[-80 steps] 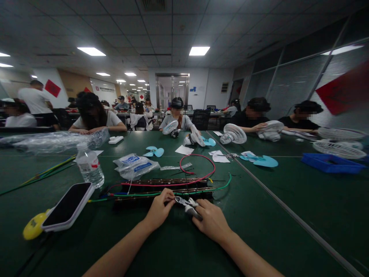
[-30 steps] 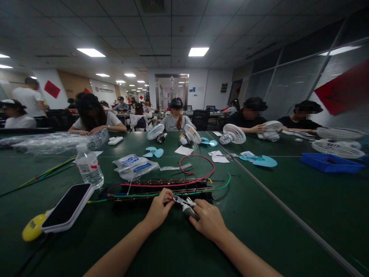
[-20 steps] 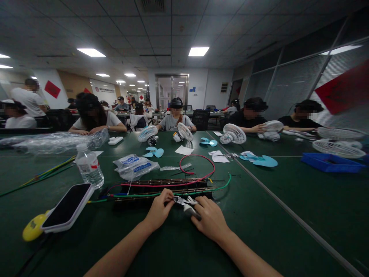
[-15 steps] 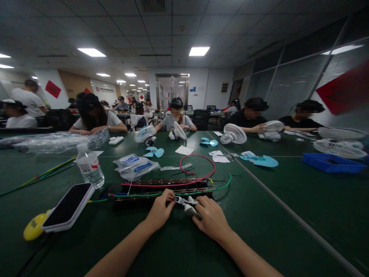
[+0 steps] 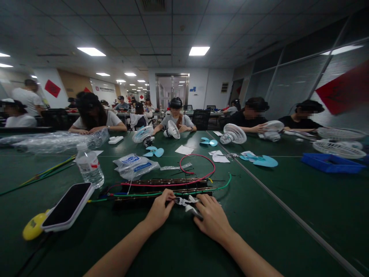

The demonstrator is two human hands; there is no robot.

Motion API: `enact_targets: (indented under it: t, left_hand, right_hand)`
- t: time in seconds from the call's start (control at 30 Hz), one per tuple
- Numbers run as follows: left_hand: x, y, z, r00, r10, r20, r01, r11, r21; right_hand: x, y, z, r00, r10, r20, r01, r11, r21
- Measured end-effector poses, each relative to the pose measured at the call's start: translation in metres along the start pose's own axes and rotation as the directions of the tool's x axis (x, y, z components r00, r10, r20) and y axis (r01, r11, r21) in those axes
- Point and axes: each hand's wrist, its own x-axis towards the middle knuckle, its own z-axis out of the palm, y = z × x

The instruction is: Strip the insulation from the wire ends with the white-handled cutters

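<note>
My right hand (image 5: 211, 219) is closed round the handles of small silver-and-white pliers (image 5: 187, 203), their jaws pointing left. My left hand (image 5: 160, 209) pinches something thin right at the jaws; I cannot make out what. Both hands rest on the green table (image 5: 259, 215), just in front of a long dark terminal strip (image 5: 161, 188). A red wire (image 5: 201, 169) loops behind the strip and a green wire (image 5: 225, 184) curves off its right end.
A phone (image 5: 67, 206) on a yellow object lies at the near left, with a water bottle (image 5: 89, 165) and a plastic bag (image 5: 134, 165) behind. Small fans (image 5: 234, 134), blue fan blades (image 5: 261, 160) and a blue tray (image 5: 331, 163) lie farther off. Other people sit across the table.
My hands and the pliers have stayed almost in place, shifting only slightly. The person across the table has moved two small fans leftward.
</note>
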Motion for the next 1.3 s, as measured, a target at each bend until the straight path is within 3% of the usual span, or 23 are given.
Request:
enact_targets:
  t: [0.63,1.3]
  left_hand:
    - [0.0001,-0.0035,0.0006,1.0,-0.012,0.007,0.012,1.0,0.006]
    - [0.0004,-0.0028,0.002,1.0,-0.011,-0.003,0.011,1.0,-0.015]
  right_hand:
    - [-0.0003,0.0028,0.0092,0.999,0.008,0.048,-0.007,1.0,-0.027]
    - [0.0014,-0.0064,-0.0001,0.988,0.046,0.15,-0.033,0.996,-0.088]
